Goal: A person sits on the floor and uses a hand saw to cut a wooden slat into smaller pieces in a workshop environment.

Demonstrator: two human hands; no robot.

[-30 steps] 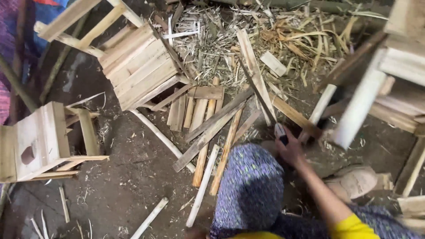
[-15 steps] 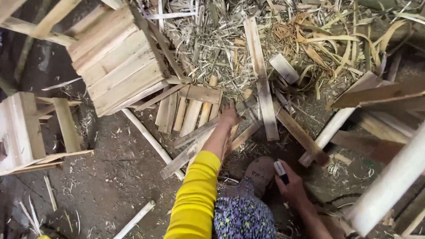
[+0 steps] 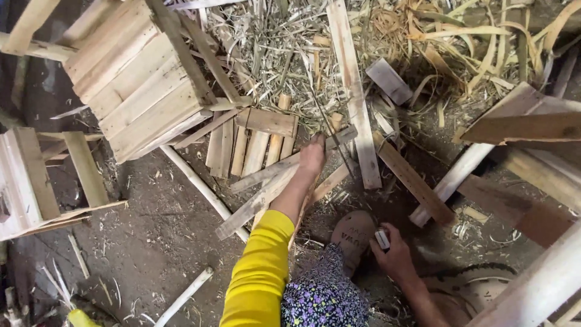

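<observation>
My left hand (image 3: 312, 158), at the end of a yellow sleeve (image 3: 260, 266), reaches forward and closes on a long wooden slat (image 3: 269, 171) lying diagonally in a loose pile of slats on the dirt floor. My right hand (image 3: 396, 259) stays low by my sandal (image 3: 352, 233). It grips a small white and dark object (image 3: 382, 239), and I cannot make out what it is. A patterned skirt (image 3: 324, 297) covers my knee between the two arms.
A slatted wooden crate (image 3: 136, 85) stands at the upper left and another crate (image 3: 24, 181) at the left edge. Straw and shavings (image 3: 460, 42) heap at the top. Thick planks (image 3: 520, 121) and a pale pole (image 3: 532, 284) crowd the right.
The view has shifted left and down. My left arm has come into view and stretched forward onto the slats. My right hand has dropped back beside the sandal, still holding the small object.
</observation>
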